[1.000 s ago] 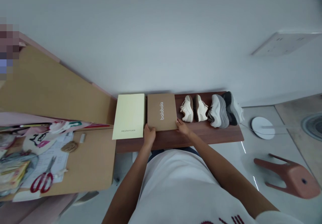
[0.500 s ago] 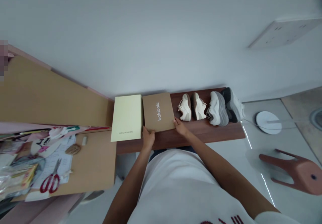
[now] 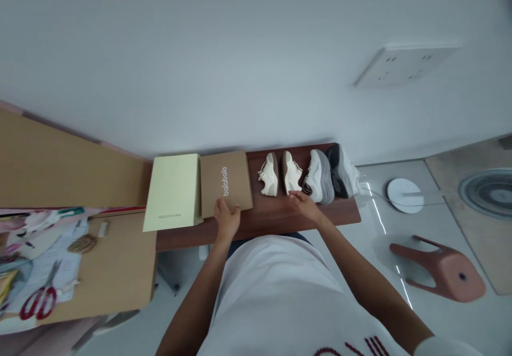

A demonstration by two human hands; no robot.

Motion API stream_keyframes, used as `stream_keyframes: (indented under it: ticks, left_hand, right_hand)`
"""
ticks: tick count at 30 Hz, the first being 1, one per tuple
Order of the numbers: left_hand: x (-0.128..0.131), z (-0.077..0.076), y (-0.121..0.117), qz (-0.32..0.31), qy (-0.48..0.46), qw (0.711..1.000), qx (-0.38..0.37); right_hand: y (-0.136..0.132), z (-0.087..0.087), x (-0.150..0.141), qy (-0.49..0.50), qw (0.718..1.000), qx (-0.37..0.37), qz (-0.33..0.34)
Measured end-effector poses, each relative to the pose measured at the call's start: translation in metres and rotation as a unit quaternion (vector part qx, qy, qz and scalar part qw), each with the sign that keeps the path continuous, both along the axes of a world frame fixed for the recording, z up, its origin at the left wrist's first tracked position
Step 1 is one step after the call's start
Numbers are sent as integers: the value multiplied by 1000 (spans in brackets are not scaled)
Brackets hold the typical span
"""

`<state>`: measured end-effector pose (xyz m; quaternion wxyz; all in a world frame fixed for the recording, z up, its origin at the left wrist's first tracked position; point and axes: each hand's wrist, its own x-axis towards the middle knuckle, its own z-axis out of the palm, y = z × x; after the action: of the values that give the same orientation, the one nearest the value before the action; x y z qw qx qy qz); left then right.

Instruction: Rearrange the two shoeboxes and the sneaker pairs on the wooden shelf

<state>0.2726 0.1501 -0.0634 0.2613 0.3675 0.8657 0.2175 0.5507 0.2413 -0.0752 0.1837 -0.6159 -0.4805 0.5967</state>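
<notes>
A brown shoe box (image 3: 224, 180) marked "balabala" stands on a dark wooden board (image 3: 262, 215) along the wall. My left hand (image 3: 226, 221) rests on its lid near the front edge, thumb and fingers apart. Touching its left side is a pale yellow box (image 3: 174, 191). To the right stands a pair of cream sneakers, a left one (image 3: 270, 175) and a right one (image 3: 292, 172). My right hand (image 3: 306, 205) is open at the near end of the right cream sneaker; whether it touches is unclear. Beyond are a white-grey sneaker (image 3: 321, 177) and a black-and-grey sneaker (image 3: 343, 172).
On the left, a cardboard-topped table (image 3: 120, 260) holds red-handled scissors (image 3: 40, 300), papers and a coil of twine (image 3: 82, 243). A pink stool (image 3: 452, 276), a white round base (image 3: 405, 196) and a fan (image 3: 490, 191) are on the right. A socket plate (image 3: 408, 65) is on the wall.
My right hand has left the brown box's corner and moved right to the cream sneakers. My left hand has shifted onto the lid. The view has turned to the right.
</notes>
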Motion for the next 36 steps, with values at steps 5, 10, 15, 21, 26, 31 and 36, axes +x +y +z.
stream_keyframes:
  ticks: [5, 10, 15, 21, 26, 31, 36]
  left_hand:
    - [59, -3, 13, -24, 74, 994, -79]
    - [68, -12, 13, -36, 155, 985, -68]
    - [58, -13, 8, -44, 159, 984, -63]
    - [91, -12, 23, -91, 112, 989, 40]
    - [114, -41, 72, -76, -46, 996, 23]
    - [98, -62, 96, -108, -110, 986, -59]
    - [92, -61, 93, -195, -84, 976, -48]
  right_hand:
    - [22, 2, 29, -61, 997, 41, 18]
    - [30, -1, 37, -53, 998, 21, 37]
    - [31, -7, 42, -62, 996, 22, 52]
    - [39, -12, 40, -159, 982, 90, 46]
    - [51, -23, 25, -188, 975, 65, 100]
    - [63, -30, 15, -198, 967, 36, 156]
    - [65, -28, 15, -187, 966, 61, 169]
